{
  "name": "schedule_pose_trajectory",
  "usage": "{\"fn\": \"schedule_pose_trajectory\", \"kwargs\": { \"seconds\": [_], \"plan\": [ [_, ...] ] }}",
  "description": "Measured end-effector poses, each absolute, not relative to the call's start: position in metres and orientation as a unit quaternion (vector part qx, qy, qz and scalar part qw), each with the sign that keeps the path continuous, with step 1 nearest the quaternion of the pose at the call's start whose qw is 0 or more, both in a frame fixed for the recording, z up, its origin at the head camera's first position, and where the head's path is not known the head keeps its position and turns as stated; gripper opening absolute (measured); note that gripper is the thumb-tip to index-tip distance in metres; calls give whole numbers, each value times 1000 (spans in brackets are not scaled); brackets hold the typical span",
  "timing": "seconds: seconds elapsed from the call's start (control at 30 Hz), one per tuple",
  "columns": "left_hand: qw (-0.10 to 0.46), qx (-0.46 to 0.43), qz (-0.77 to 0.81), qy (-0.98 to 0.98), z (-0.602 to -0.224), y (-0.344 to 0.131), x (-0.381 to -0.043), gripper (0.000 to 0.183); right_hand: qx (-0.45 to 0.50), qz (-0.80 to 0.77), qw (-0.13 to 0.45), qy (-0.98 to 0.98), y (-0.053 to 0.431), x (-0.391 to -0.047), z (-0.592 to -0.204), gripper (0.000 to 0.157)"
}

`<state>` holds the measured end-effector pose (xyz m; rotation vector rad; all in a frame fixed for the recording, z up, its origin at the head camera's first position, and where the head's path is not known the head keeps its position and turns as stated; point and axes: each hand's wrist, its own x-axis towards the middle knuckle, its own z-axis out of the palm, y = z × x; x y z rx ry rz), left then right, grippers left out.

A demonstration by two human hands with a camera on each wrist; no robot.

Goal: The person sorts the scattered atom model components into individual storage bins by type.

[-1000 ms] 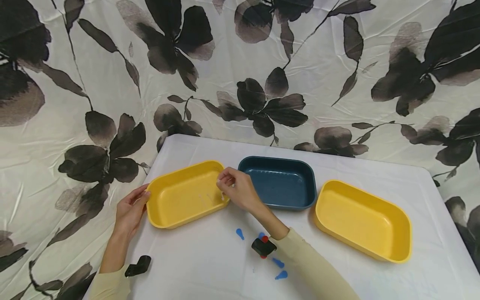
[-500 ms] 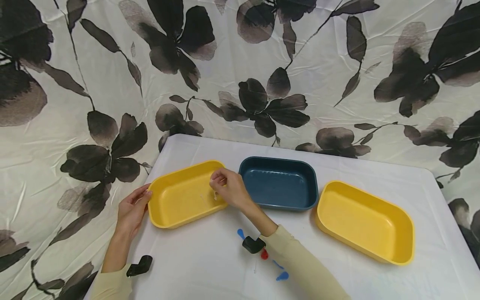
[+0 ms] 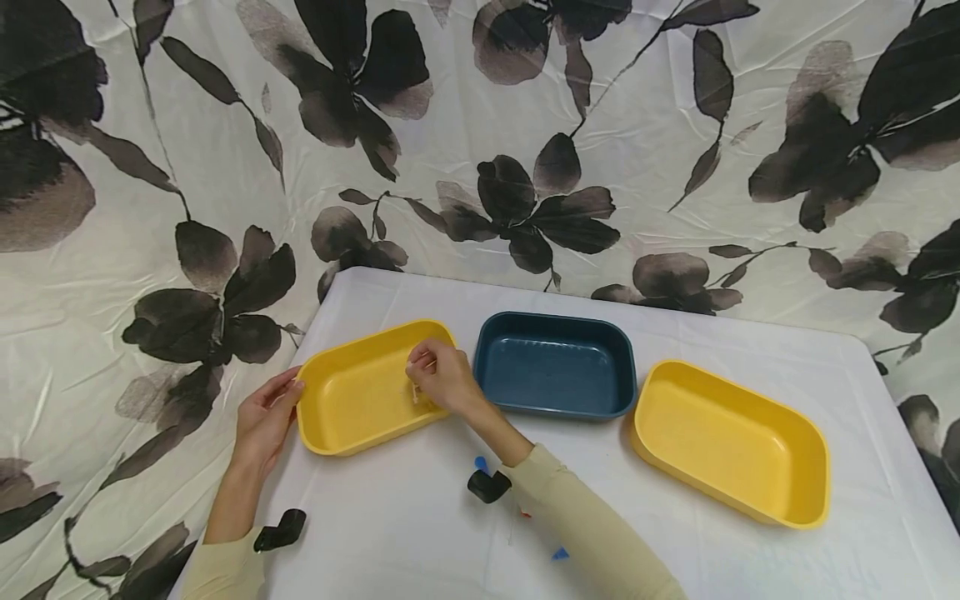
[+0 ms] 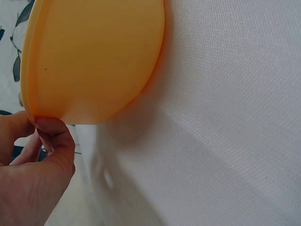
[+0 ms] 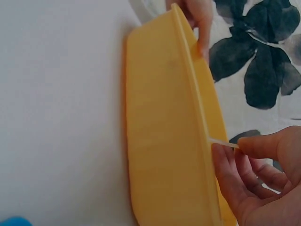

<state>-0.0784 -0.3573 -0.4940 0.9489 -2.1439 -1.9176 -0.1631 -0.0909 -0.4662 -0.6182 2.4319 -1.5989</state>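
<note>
My left hand [image 3: 262, 421] pinches the left end rim of a yellow tray [image 3: 352, 408]; the left wrist view shows thumb and finger on that rim. Over the right part of the same tray is my right hand [image 3: 442, 375]. In the right wrist view its thumb and fingertips pinch a thin white stick [image 5: 223, 143] just above the tray's long rim. The stick's far end is hidden behind that rim.
A dark blue tray [image 3: 555, 375] sits right of the yellow one, and a second yellow tray [image 3: 727, 442] lies farther right. Small blue pieces [image 3: 560, 553] and a red piece [image 3: 526, 514] lie on the white table, partly hidden by the right sleeve [image 3: 592, 533].
My right hand has moved left, farther over the tray, with the stick. Its sleeve now covers more of the blue and red pieces. My left hand keeps its place on the rim.
</note>
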Motion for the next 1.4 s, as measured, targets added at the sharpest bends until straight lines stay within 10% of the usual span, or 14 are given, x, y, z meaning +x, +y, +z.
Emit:
{"fn": "schedule_pose_trajectory", "kwargs": {
  "seconds": [1.4],
  "plan": [
    [59,308,-635,-706,-495,-358,-78,54,-262,-411,167,857,-137,-157,-492,8]
  ]
}}
